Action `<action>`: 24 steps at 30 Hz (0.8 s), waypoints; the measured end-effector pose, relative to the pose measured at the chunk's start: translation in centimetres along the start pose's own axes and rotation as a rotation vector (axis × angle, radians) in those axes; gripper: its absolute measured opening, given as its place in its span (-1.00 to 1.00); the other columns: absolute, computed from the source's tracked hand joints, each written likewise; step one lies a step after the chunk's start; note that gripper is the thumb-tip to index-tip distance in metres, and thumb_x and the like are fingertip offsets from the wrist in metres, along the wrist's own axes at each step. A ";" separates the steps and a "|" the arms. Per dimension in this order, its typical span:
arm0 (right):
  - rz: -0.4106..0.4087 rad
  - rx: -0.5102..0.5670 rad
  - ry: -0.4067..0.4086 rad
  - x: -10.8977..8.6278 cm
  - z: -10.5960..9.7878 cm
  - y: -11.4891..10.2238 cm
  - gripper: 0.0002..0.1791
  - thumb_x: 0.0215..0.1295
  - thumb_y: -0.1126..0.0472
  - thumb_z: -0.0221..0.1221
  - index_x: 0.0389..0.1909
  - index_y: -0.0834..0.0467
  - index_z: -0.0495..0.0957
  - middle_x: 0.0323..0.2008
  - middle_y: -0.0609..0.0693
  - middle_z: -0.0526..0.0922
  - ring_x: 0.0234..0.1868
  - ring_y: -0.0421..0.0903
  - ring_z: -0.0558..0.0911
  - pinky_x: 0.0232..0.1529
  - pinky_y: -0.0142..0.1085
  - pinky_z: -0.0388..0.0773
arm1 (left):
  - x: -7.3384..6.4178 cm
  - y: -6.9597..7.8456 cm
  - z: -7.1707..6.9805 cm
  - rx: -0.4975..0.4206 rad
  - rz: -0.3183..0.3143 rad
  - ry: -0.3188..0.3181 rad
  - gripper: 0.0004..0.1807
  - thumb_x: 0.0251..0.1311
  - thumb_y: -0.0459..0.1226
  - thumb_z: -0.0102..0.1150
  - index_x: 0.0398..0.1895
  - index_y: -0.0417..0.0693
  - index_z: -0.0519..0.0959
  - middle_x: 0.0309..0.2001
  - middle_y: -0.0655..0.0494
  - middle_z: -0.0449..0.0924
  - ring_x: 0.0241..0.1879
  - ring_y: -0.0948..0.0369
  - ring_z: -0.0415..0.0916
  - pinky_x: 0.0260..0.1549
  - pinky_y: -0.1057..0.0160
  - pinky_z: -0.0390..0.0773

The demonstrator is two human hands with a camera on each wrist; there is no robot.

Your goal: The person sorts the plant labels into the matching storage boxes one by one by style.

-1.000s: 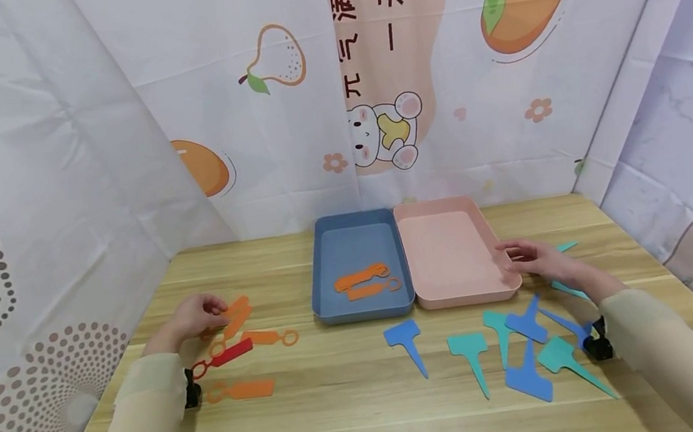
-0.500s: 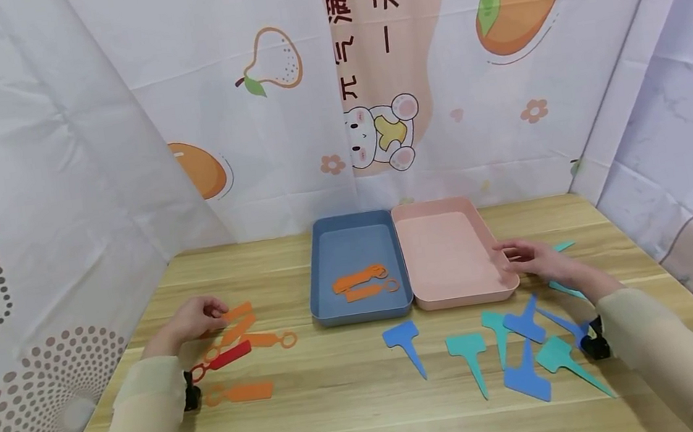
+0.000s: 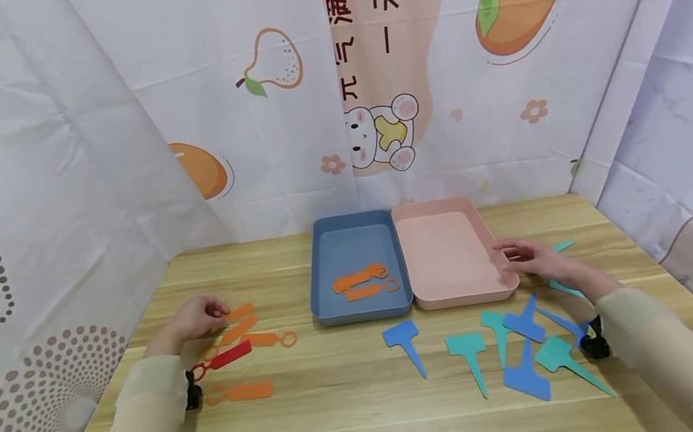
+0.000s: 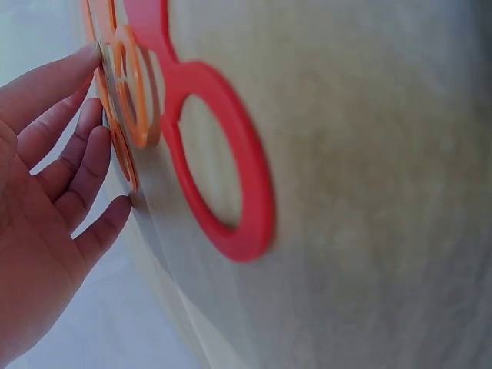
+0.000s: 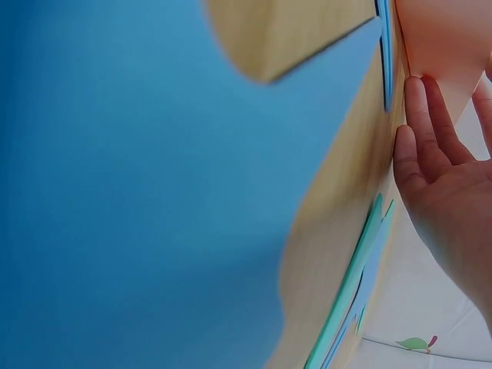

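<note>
In the head view my left hand is low at the table's left, fingertips at an orange ring-ended tag. The left wrist view shows its fingers gathered at that tag's ring, beside a red ring-ended tag. More orange tags lie around it. My right hand rests with its fingers at the right rim of the pink tray; in the right wrist view these fingers are extended along the tray's side. Nothing shows in its grasp.
A blue tray with several orange tags stands against the pink one. In front of the pink tray lie blue T-shaped plant labels and teal ones. Two more teal pieces lie partly behind the right arm. A printed curtain hangs behind the table.
The orange tag at my left fingertips has shifted and turned slightly, and now shows apart from the orange tag below it. My right hand stays by the pink tray.
</note>
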State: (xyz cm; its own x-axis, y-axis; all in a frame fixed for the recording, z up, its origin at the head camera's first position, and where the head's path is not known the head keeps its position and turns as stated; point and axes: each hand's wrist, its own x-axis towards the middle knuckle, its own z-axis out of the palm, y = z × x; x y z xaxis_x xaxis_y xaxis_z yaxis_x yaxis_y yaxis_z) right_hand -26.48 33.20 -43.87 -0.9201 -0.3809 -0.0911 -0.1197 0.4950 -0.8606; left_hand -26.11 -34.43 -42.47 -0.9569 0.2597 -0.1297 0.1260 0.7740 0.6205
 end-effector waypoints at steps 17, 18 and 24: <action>-0.008 0.018 -0.006 0.0 -0.1 -0.3 -0.36 0.43 0.15 0.13 0.40 0.33 0.19 0.30 0.43 0.27 0.31 0.33 0.23 0.01 -0.45 0.39 | 0.2 0.3 0.0 -0.075 0.034 -0.047 -0.87 0.10 -0.52 0.25 -0.38 -0.32 0.47 -0.48 0.07 0.45 -0.49 0.19 0.35 -0.53 0.29 0.41; -0.008 0.020 -0.007 0.0 -0.1 -0.3 -0.36 0.43 0.15 0.13 0.40 0.34 0.19 0.30 0.43 0.27 0.31 0.33 0.23 0.01 -0.45 0.39 | 0.2 0.4 -0.1 -0.088 0.032 -0.046 -0.88 0.11 -0.53 0.24 -0.37 -0.34 0.47 -0.48 0.06 0.44 -0.50 0.20 0.34 -0.55 0.30 0.40; -0.003 0.021 -0.009 0.0 0.0 -0.4 -0.36 0.43 0.16 0.13 0.40 0.34 0.19 0.30 0.43 0.26 0.32 0.33 0.22 0.03 -0.42 0.39 | -0.1 0.7 -0.2 -0.132 0.001 -0.015 -0.92 0.22 -0.52 0.16 -0.30 -0.37 0.45 -0.42 -0.03 0.47 -0.51 0.15 0.35 -0.57 0.27 0.42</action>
State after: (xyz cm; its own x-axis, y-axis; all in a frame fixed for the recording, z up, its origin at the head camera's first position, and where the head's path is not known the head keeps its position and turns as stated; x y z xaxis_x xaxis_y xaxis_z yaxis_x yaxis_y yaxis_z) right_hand -26.44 33.02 -43.52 -0.9163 -0.3895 -0.0933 -0.1144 0.4778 -0.8710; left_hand -26.02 -34.02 -41.83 -0.9526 0.2700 -0.1401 0.0906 0.6915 0.7167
